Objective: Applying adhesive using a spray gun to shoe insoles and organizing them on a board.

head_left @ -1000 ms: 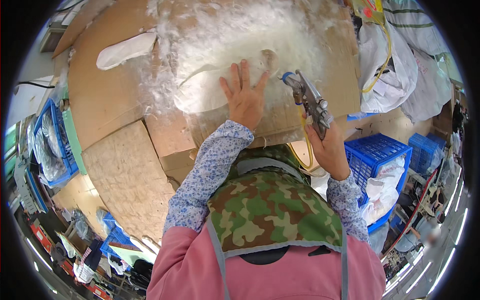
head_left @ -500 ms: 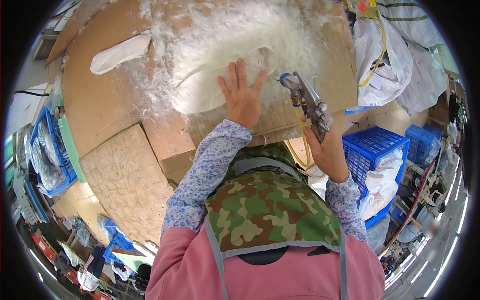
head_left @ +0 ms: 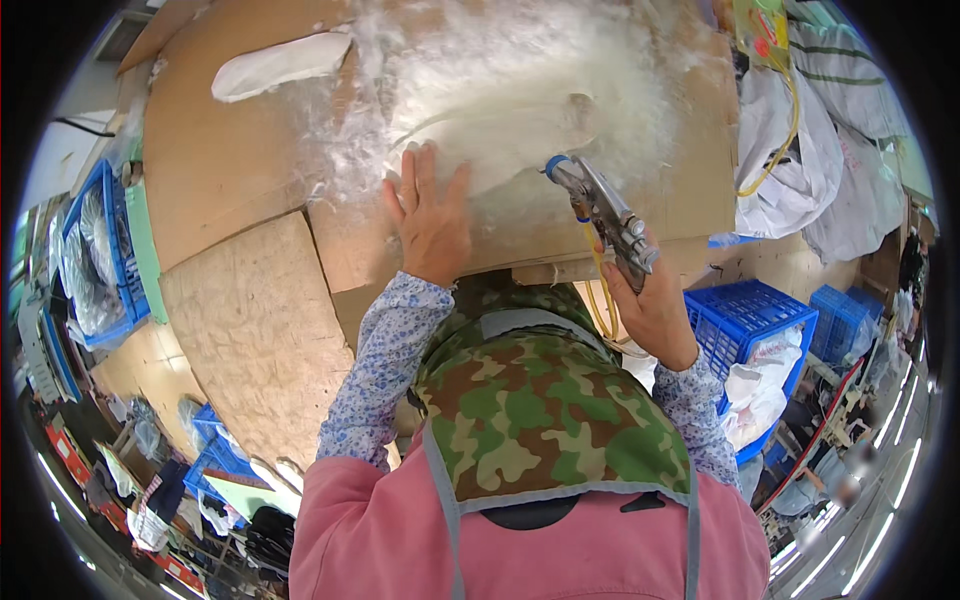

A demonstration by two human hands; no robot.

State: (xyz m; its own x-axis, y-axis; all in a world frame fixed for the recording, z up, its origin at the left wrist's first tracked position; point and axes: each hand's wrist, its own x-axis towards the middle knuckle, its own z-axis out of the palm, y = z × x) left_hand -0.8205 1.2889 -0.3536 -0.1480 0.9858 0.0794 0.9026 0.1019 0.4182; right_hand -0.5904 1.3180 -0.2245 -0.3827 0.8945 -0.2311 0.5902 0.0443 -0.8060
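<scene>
A pale, sole-shaped sheet (head_left: 480, 150) lies on the fuzz-covered cardboard in front of me. My left hand (head_left: 432, 222) is spread, its fingertips at the near left edge of that sheet; whether they press on it I cannot tell. In my right hand (head_left: 648, 305) is a metal spray gun (head_left: 612, 222) with a blue ring at its nozzle, gripped by the handle and tilted toward the sheet. A yellow hose (head_left: 592, 268) hangs from the gun. Farther left lies another white elongated piece (head_left: 285, 68).
White fibre-like residue coats the cardboard work surface (head_left: 230, 170). Blue plastic crates (head_left: 745, 310) holding white bags stand at the right, another blue crate (head_left: 125, 260) at the left. White sacks (head_left: 790, 150) hang beyond the right edge, with a second yellow hose across them.
My left hand has slid left and nearer to me, off the middle of the sheet to its edge. The spray gun has shifted slightly left. The whole view has shifted a little.
</scene>
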